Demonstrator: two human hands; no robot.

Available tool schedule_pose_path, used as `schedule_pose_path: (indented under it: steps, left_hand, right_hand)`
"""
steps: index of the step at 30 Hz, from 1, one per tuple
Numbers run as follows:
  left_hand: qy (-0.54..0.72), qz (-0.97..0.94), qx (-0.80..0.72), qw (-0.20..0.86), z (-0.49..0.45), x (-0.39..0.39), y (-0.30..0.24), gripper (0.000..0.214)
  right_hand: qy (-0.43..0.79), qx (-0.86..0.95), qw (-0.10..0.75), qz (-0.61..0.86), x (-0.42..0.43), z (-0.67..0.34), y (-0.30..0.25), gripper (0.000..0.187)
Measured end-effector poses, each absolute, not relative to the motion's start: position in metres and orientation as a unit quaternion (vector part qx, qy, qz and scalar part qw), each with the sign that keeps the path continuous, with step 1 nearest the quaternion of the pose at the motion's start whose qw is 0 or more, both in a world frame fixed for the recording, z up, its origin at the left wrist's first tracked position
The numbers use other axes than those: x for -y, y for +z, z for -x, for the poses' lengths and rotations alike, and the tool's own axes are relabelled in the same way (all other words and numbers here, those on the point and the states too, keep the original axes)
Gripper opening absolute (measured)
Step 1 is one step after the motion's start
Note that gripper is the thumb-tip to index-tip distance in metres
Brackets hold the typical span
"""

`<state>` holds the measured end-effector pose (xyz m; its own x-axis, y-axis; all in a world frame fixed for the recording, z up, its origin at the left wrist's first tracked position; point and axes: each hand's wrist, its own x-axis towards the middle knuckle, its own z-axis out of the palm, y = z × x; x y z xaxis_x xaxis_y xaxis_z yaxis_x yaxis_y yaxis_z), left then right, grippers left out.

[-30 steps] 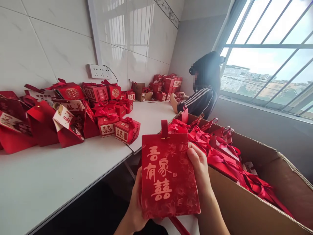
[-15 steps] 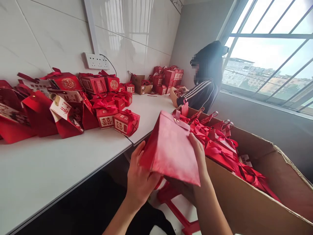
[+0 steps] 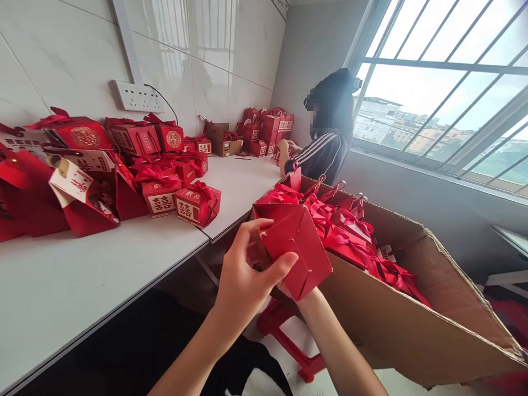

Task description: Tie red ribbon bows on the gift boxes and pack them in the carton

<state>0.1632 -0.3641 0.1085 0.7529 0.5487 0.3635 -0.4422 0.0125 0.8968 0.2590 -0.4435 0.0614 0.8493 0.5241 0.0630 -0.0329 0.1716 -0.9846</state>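
Observation:
A red paper gift box [image 3: 295, 247] is tilted in front of me, its folded bottom with interlocking flaps facing up toward me. My left hand [image 3: 251, 264] is closed around its left side, with the thumb lying across the lower edge. Behind and under the box, my right hand [image 3: 303, 291] holds it from below; most of its fingers are hidden. Just beyond stands a large cardboard carton [image 3: 371, 297] full of red gift boxes with ribbon bows [image 3: 346, 242].
Finished-looking red boxes [image 3: 198, 203] and bags [image 3: 86, 192] stand on the white table [image 3: 103, 280]. A person [image 3: 325, 132] works at the far end by more stacked boxes [image 3: 268, 129]. Below my hands is a red stool [image 3: 289, 335].
The gift box has been turned so its bottom now faces me instead of its broad side. My right hand has gone from its right side to behind it. The view has swung right.

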Motion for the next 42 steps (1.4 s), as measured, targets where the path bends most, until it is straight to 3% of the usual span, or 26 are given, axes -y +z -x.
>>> schedule_pose_path:
  steps: [3, 8, 14, 17, 23, 26, 28, 30, 33, 38, 42]
  left_hand:
    - [0.35, -0.577, -0.049, 0.736, -0.173, 0.36, 0.111, 0.039]
    - [0.316, -0.484, -0.068, 0.813, -0.187, 0.351, 0.106, 0.03]
    - [0.314, -0.46, -0.013, 0.83, -0.184, 0.362, 0.104, 0.022]
    - [0.305, -0.522, 0.019, 0.797, -0.179, 0.372, 0.106, 0.034]
    - [0.278, -0.584, 0.042, 0.762, -0.172, 0.373, 0.102, 0.036]
    - [0.248, -0.615, 0.025, 0.748, -0.177, 0.363, 0.087, 0.041]
    - [0.212, -0.637, 0.02, 0.741, -0.185, 0.359, 0.076, 0.046]
    - [0.174, -0.645, 0.039, 0.743, -0.194, 0.36, 0.068, 0.052]
    - [0.137, -0.642, 0.077, 0.75, -0.202, 0.367, 0.06, 0.058]
    - [0.089, -0.654, 0.092, 0.746, -0.201, 0.377, 0.06, 0.07]
    - [0.047, -0.661, 0.117, 0.74, -0.199, 0.38, 0.061, 0.068]
  right_hand:
    - [0.334, 0.112, 0.803, 0.481, 0.457, -0.258, 0.055, 0.021]
    - [0.463, 0.03, 0.819, 0.339, 0.48, -0.265, 0.061, 0.024]
    - [0.475, 0.059, 0.832, 0.28, 0.49, -0.265, 0.064, 0.02]
    - [0.462, 0.087, 0.828, 0.307, 0.488, -0.265, 0.055, 0.019]
    - [0.305, 0.12, 0.837, 0.438, 0.506, -0.266, 0.058, 0.026]
    - [0.087, 0.136, 0.828, 0.537, 0.537, -0.265, 0.076, 0.03]
    - [-0.098, 0.163, 0.76, 0.621, 0.559, -0.264, 0.09, 0.028]
    - [-0.207, 0.2, 0.673, 0.681, 0.577, -0.262, 0.103, 0.026]
    - [-0.239, 0.25, 0.598, 0.723, 0.59, -0.26, 0.118, 0.024]
    - [-0.19, 0.277, 0.573, 0.748, 0.595, -0.26, 0.123, 0.023]
    - [-0.176, 0.274, 0.56, 0.762, 0.595, -0.262, 0.119, 0.022]
